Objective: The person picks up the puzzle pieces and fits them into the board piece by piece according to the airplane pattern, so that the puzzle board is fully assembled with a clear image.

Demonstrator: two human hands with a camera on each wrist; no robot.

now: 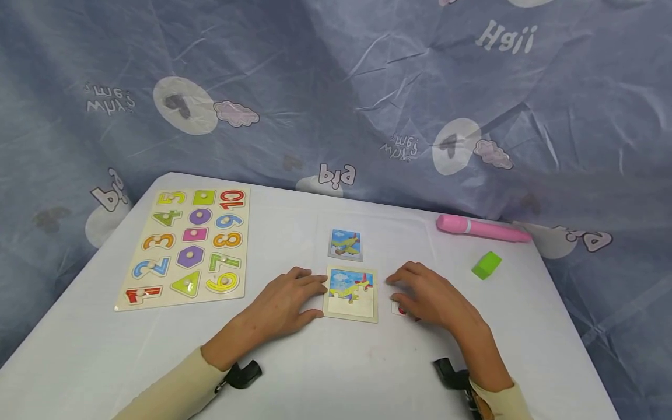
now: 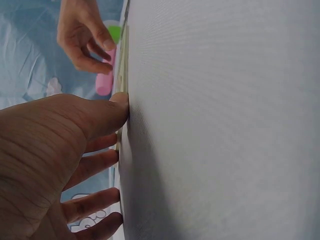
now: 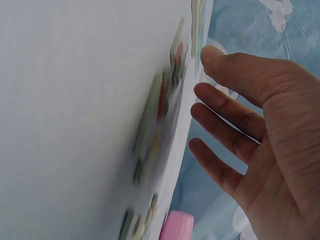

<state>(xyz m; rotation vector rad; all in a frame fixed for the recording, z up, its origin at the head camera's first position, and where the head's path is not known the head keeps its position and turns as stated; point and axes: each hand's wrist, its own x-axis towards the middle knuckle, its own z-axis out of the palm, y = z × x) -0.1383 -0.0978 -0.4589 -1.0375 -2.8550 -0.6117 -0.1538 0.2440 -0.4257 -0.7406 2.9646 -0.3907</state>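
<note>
A small puzzle tray (image 1: 350,317) lies mid-table, partly filled with pieces of a yellow airplane on blue sky; its lower part shows bare. At its left edge rest the fingertips and thumb of my left hand (image 1: 286,298), fingers fairly straight. My right hand (image 1: 433,296) hovers right of the tray, fingers loosely bent and apart, nothing held. Partly hidden beneath it is a loose puzzle piece (image 1: 398,308) with red on it. In the right wrist view several blurred puzzle pieces (image 3: 150,125) lie below the fingers. An airplane picture card (image 1: 345,245) sits just behind the tray.
A number-and-shape peg board (image 1: 168,298) takes up the table's left side. Toward the back right are a pink marker-shaped object (image 1: 483,228) and a green block (image 1: 486,265). Behind the white table (image 1: 336,373) hangs a blue-grey printed cloth (image 1: 315,87).
</note>
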